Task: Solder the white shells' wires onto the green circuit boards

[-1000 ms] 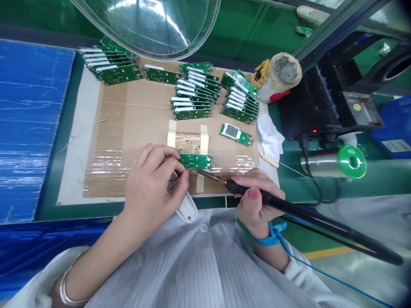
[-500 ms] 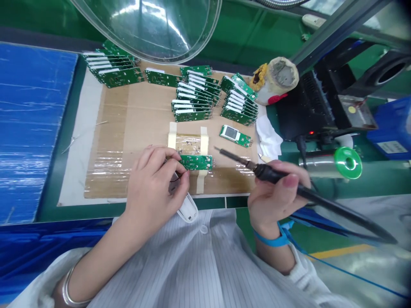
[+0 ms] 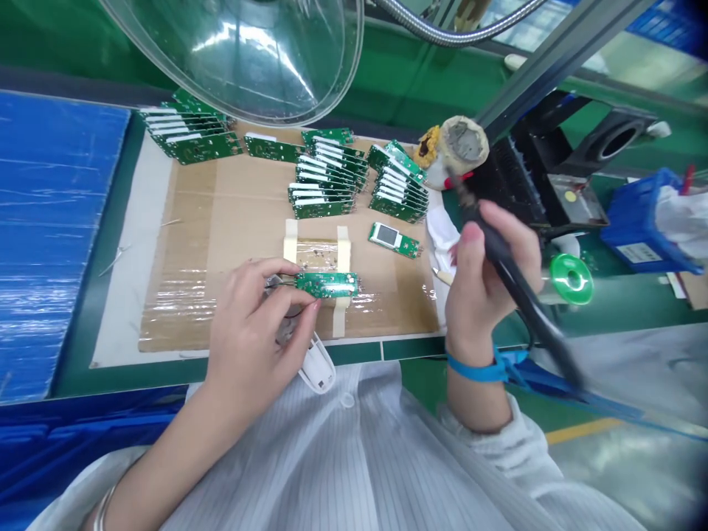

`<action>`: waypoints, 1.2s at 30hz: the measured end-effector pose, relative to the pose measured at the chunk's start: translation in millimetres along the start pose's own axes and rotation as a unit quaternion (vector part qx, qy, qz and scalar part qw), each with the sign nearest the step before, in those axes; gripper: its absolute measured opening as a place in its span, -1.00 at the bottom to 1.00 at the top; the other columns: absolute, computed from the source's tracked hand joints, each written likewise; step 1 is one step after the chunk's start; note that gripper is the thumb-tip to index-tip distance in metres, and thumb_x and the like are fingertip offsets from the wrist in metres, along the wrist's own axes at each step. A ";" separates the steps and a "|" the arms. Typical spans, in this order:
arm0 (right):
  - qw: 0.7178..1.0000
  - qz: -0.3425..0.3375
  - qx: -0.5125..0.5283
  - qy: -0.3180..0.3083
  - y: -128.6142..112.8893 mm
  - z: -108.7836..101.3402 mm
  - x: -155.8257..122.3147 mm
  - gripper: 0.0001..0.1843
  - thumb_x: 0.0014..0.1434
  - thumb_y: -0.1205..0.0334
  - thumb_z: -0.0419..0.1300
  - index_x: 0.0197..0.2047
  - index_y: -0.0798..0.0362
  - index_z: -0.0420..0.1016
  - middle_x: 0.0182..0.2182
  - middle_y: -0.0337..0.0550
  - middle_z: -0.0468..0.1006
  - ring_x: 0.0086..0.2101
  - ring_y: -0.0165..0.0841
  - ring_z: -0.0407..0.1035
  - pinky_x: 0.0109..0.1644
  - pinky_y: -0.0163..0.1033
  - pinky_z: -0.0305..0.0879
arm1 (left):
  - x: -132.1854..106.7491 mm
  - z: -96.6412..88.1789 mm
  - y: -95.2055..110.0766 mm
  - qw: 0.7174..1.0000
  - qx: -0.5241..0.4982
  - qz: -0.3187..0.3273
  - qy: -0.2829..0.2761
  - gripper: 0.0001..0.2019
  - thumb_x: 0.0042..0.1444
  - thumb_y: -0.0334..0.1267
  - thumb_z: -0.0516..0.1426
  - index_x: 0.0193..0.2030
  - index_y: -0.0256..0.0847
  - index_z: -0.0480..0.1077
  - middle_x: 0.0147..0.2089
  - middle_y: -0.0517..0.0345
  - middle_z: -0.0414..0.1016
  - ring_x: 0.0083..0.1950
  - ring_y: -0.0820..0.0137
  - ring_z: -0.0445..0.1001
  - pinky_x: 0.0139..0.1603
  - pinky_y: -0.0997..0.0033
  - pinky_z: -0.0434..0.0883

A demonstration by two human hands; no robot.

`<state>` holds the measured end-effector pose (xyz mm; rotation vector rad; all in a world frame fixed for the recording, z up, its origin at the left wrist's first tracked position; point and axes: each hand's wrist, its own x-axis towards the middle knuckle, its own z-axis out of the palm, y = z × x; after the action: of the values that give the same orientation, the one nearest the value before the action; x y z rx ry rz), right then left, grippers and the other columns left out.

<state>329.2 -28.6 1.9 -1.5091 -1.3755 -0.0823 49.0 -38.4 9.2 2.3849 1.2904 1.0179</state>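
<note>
The left hand (image 3: 251, 324) is resting on the near middle of the cardboard sheet (image 3: 221, 214); its thumb and fingers are closing together on the left end of the circuit board (image 3: 326, 284), which is lying across two tape strips (image 3: 343, 254) on that sheet. Something thin and dark is showing between the fingertips, and I cannot tell what it is. The right hand (image 3: 487, 287) is hovering off the cardboard sheet's right edge, clamping the soldering iron (image 3: 545, 335) in a pen grip; the tip is pointing up at the cleaning pot (image 3: 462, 144) standing just off the sheet's far right corner, though I cannot tell whether it is touching. The step in hand is looking like tip cleaning, with the board being kept pinned meanwhile; bringing the iron back over the sheet would be calling for a steady swing, clearing the lone screen board (image 3: 394, 240) on the sheet's right side and the board stacks (image 3: 326, 184) along its far edge.
</note>
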 end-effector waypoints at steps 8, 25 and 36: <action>0.976 -0.014 0.212 -0.049 -37.6 1.2 -66.2 -0.70 0.58 -0.01 0.22 -0.14 -0.11 0.69 -0.50 -0.30 0.62 -0.57 -0.38 0.42 -0.51 -0.16 0.34 | 5.0 1.0 2.7 0.998 0.027 0.009 -0.056 -0.88 0.42 -0.38 0.20 -0.20 -0.23 0.50 0.14 -0.21 0.57 0.17 -0.08 0.61 0.22 -0.18 0.52; 0.972 -0.076 0.187 -0.116 -32.3 -2.8 -62.9 -0.77 0.59 0.06 0.21 -0.07 -0.10 0.68 -0.46 -0.30 0.67 -0.52 -0.38 0.44 -0.45 -0.17 0.41 | 11.6 -5.9 7.6 0.993 0.041 -0.022 -0.111 -0.86 0.41 -0.36 0.16 -0.22 -0.23 0.51 0.14 -0.17 0.57 0.21 -0.12 0.59 0.10 -0.12 0.55; 0.982 0.009 0.092 -0.165 -27.8 -13.0 -33.1 -0.66 0.60 0.11 0.19 0.36 -0.22 0.50 -0.05 -0.17 0.79 -0.23 -0.23 0.75 -0.01 -0.01 0.76 | 9.7 -13.3 12.0 0.991 0.090 0.002 -0.096 -0.87 0.44 -0.29 0.18 -0.20 -0.17 0.49 0.19 -0.20 0.60 0.25 -0.23 0.57 0.18 -0.37 0.52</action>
<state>304.2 -66.1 3.7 -1.4216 -1.5813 0.3114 51.1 -39.0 29.4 2.5443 1.3589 0.6779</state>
